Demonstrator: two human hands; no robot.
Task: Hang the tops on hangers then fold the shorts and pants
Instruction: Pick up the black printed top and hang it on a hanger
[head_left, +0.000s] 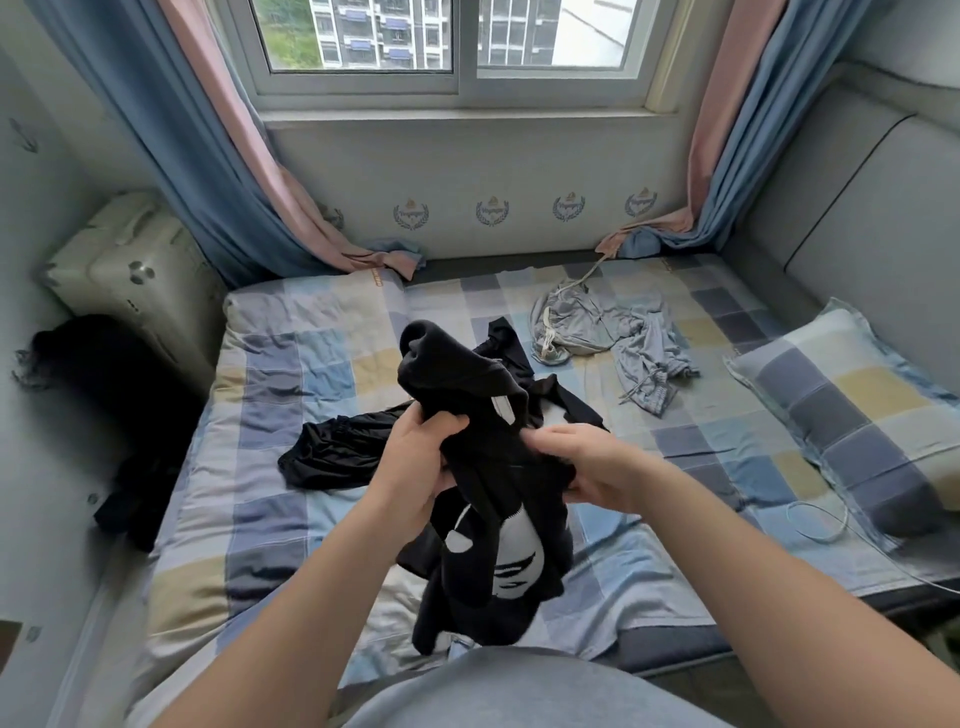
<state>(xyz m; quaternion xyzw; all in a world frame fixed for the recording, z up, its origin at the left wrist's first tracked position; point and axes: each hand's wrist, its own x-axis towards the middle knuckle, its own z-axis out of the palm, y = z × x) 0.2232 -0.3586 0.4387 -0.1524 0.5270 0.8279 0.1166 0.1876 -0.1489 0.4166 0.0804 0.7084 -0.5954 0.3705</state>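
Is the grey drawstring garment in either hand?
No, the grey garment lies crumpled on the bed; left hand and right hand grip the black top.

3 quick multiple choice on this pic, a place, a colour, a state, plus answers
1. The grey pants lie: A on the bed B on the pillow C on the suitcase
2. The held garment is: A red B black with white print C grey
3. The hands: A both open B both grip the garment C one idle
Answers: A, they sprawl on its checked sheet; B, white print on black cloth; B, left hand and right hand each clutch it.
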